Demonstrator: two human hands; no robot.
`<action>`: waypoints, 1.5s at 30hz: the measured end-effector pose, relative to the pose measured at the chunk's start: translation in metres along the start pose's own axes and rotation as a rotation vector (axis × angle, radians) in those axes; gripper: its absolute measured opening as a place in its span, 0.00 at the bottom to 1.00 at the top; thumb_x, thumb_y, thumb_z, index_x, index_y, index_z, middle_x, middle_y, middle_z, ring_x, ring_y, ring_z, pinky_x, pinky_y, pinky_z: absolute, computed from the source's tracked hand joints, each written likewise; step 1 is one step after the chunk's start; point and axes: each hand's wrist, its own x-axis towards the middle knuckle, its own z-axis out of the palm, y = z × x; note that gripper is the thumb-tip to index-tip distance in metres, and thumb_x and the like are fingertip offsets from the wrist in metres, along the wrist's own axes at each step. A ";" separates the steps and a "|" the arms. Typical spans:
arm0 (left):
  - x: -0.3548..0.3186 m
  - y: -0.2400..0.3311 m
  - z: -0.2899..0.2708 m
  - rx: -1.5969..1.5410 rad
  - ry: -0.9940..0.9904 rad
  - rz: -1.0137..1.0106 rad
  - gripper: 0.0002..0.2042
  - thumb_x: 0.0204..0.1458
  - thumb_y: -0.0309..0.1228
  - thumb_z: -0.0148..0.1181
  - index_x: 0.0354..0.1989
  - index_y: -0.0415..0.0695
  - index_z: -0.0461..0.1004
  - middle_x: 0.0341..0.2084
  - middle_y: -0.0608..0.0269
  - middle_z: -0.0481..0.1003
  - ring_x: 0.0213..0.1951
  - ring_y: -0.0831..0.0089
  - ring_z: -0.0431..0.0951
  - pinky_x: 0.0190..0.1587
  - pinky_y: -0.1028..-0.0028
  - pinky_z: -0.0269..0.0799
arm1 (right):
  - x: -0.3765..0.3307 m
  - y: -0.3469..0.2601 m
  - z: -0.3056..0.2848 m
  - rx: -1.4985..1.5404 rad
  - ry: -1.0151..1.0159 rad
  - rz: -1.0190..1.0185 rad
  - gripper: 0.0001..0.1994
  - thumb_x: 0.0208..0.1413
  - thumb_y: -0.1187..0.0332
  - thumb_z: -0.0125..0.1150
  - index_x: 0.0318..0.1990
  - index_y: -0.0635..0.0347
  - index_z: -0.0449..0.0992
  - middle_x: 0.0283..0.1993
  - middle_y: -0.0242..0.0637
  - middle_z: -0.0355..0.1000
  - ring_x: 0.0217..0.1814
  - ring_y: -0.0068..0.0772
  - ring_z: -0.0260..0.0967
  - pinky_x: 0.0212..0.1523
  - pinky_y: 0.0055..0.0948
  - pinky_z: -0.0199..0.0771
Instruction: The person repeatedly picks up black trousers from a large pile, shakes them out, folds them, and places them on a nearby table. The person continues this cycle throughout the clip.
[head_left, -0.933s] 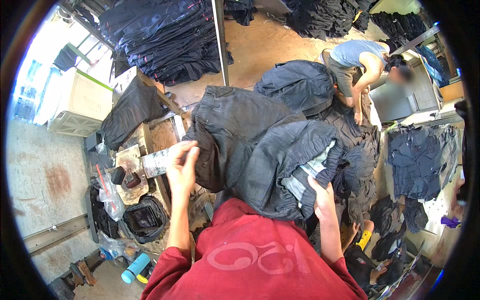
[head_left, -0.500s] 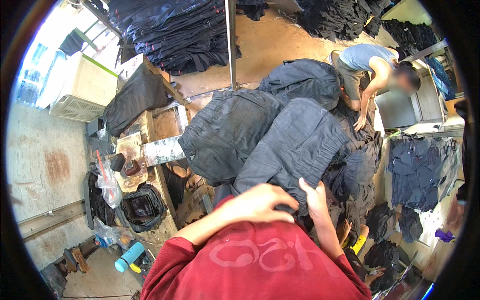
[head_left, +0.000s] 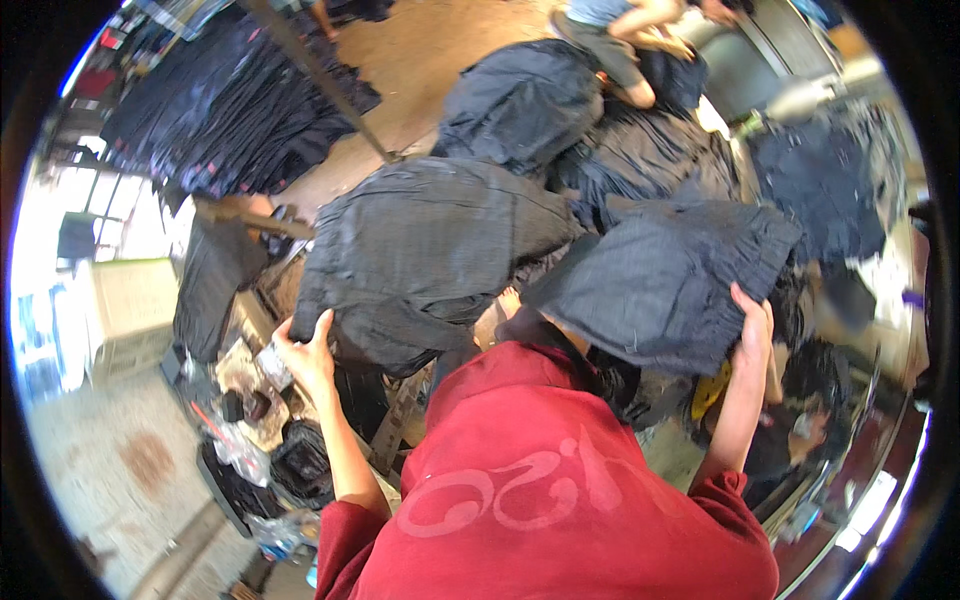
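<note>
Two dark grey garments with gathered waistbands lie in front of me. At the waistband corner of the left garment (head_left: 420, 235), my left hand (head_left: 308, 358) is closed, thumb and fingers pinching the cloth. My right hand (head_left: 752, 330) grips the edge of the right garment (head_left: 655, 280), thumb on top and the other fingers partly hidden beside the cloth. That garment is spread out and slants away from my lap. The two pieces come close together near the middle, above a bare foot (head_left: 511, 300).
A co-worker (head_left: 620, 40) crouches at the far right beside a dark bundle (head_left: 525, 100) and more heaped cloth (head_left: 650, 155). Stacked dark garments (head_left: 235, 105) fill the far left behind a metal post (head_left: 320, 80). Another person (head_left: 775, 435) is at the lower right. Plastic bags (head_left: 240, 450) lie left.
My hands were close together at the right garment; now they are wide apart. The left has gone to the left garment, and the right has swung its garment rightward. The view has shifted too.
</note>
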 end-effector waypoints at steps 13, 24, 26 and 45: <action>-0.099 0.293 0.067 -0.282 -1.406 0.715 0.27 0.44 0.20 0.76 0.56 0.42 0.80 0.54 0.53 0.81 0.59 0.57 0.80 0.65 0.62 0.72 | -0.007 0.011 -0.107 0.388 0.308 -0.009 0.22 0.57 0.73 0.70 0.59 0.66 0.75 0.56 0.41 0.78 0.54 0.43 0.79 0.54 0.42 0.82; -0.237 0.255 0.294 0.154 -1.804 0.825 0.26 0.48 0.20 0.65 0.58 0.50 0.81 0.44 0.43 0.83 0.50 0.45 0.83 0.56 0.56 0.78 | -0.017 0.053 -0.130 0.364 0.511 0.023 0.25 0.57 0.74 0.72 0.61 0.70 0.73 0.60 0.44 0.75 0.58 0.43 0.75 0.61 0.41 0.74; -0.250 0.221 0.326 0.312 -1.690 0.913 0.24 0.49 0.22 0.64 0.58 0.54 0.82 0.43 0.44 0.84 0.47 0.45 0.84 0.53 0.57 0.79 | -0.017 0.064 -0.135 0.324 0.509 -0.003 0.25 0.57 0.74 0.71 0.62 0.71 0.72 0.60 0.44 0.75 0.58 0.43 0.75 0.61 0.41 0.73; -0.246 0.218 0.491 0.138 -1.038 0.984 0.38 0.51 0.27 0.69 0.73 0.45 0.62 0.68 0.47 0.69 0.70 0.49 0.67 0.72 0.48 0.60 | -0.017 0.090 -0.187 0.302 0.535 0.140 0.23 0.59 0.71 0.70 0.60 0.70 0.73 0.58 0.44 0.77 0.54 0.42 0.77 0.58 0.38 0.74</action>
